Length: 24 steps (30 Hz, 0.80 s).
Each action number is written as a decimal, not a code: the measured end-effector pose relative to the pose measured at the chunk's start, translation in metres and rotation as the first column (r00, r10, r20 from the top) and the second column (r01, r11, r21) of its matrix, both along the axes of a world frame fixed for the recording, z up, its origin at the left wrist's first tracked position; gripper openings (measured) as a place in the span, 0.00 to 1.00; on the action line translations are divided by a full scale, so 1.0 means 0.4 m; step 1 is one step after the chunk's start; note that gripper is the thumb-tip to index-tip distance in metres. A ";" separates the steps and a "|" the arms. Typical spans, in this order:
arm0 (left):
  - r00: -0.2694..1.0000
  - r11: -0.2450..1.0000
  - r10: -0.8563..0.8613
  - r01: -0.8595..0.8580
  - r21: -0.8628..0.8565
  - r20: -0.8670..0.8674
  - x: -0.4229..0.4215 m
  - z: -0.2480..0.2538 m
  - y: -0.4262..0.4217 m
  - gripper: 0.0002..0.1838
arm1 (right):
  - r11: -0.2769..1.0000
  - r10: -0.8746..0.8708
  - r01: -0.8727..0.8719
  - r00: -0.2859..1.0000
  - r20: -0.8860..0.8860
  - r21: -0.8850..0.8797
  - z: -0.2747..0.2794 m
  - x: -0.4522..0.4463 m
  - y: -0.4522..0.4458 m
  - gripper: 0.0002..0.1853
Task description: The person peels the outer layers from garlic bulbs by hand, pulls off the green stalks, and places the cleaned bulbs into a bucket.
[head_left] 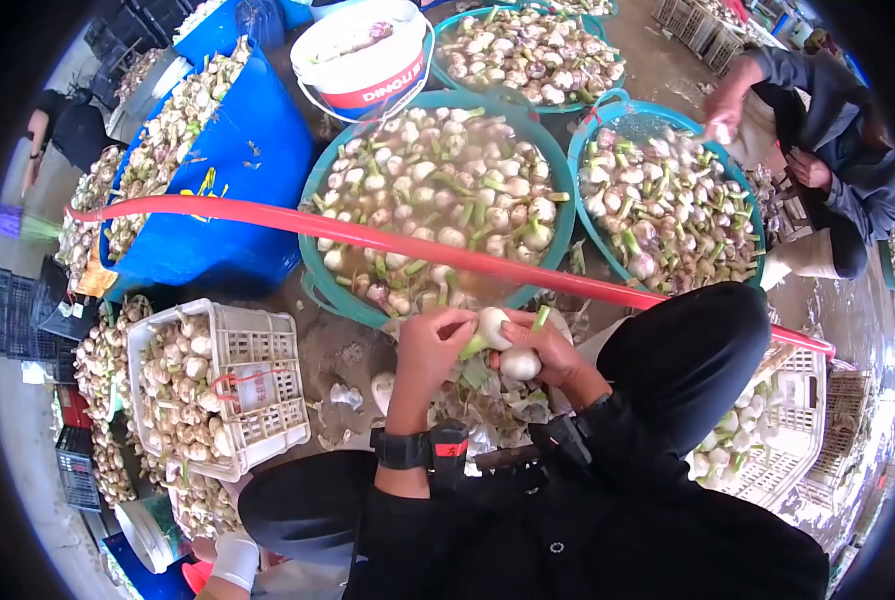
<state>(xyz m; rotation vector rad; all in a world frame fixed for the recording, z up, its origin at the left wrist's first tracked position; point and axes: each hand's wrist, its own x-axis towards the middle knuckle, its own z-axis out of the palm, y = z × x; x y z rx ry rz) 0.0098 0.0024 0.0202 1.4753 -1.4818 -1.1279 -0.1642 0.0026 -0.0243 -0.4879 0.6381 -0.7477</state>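
Head view: two pale bulbs with green stems, apparently fresh garlic, are held close together in front of the body, above the lap. The upper bulb (492, 327) is steadied between both hands, probably so that its stem can be controlled from one side and its body from the other. The lower bulb (520, 364) is kept just beneath it, seemingly so that both can be managed at once. By the left hand (431, 345) a closed, pinching grip is kept at the upper bulb's stem side; by the right hand (557, 358) the grip is curled round the bulbs, only partly closed because of their bulk. Which fingers bear on which bulb cannot be fully told.

Under the hands, leafy scraps (512, 405) are strewn on the floor. A white crate (257, 435) heaped with garlic is set near the left knee, and another white crate (807, 415) is partly hidden behind the right one, both presumably placed for easy reach. Ahead, bulbs are floated in murky water in a green tub (352, 308), crossed by a red hose (387, 240). Beside it, a second tub (578, 190) is filled with bulbs, near a co-worker's hand (724, 115). Farther off, a blue container (257, 140) and a white bucket (387, 88) are seen.
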 end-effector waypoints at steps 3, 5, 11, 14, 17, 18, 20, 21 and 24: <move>0.996 0.998 0.013 -0.008 -0.055 0.087 -0.008 -0.003 0.003 0.06 | 0.997 0.033 -0.034 0.999 -0.015 -0.070 0.016 0.003 -0.002 0.25; 0.998 0.998 0.027 -0.023 -0.060 0.063 -0.011 -0.016 0.006 0.05 | 0.992 0.043 -0.049 0.998 -0.054 -0.116 0.014 0.004 0.000 0.25; 0.874 0.906 0.167 0.047 -0.421 0.457 -0.002 -0.014 0.029 0.03 | 0.947 0.150 -0.219 0.949 -0.277 -0.237 0.049 0.008 -0.009 0.24; 0.924 0.948 0.182 -0.074 -0.309 0.336 0.020 -0.069 0.024 0.04 | 0.945 0.098 -0.195 0.935 -0.342 -0.264 0.028 0.017 -0.009 0.26; 0.968 0.981 0.173 -0.186 0.059 0.181 0.038 -0.072 0.027 0.07 | 0.853 0.013 -0.228 0.908 -0.419 -0.469 0.023 0.024 -0.006 0.32; 0.982 0.981 0.181 -0.176 0.077 -0.059 0.039 -0.073 0.026 0.07 | 0.873 0.020 -0.213 0.915 -0.403 -0.440 0.026 0.022 -0.003 0.32; 0.921 0.981 0.180 -0.144 0.129 -0.345 0.027 -0.046 0.038 0.10 | 0.896 0.021 -0.187 0.924 -0.381 -0.403 0.035 0.023 -0.003 0.32; 0.922 0.982 0.173 -0.136 0.129 -0.347 0.028 -0.052 0.039 0.10 | 0.897 0.014 -0.181 0.924 -0.383 -0.403 0.031 0.028 0.000 0.32; 0.987 0.995 0.092 -0.087 0.042 -0.131 0.020 -0.063 0.036 0.10 | 0.912 -0.012 -0.145 0.926 -0.378 -0.384 0.007 0.036 -0.003 0.29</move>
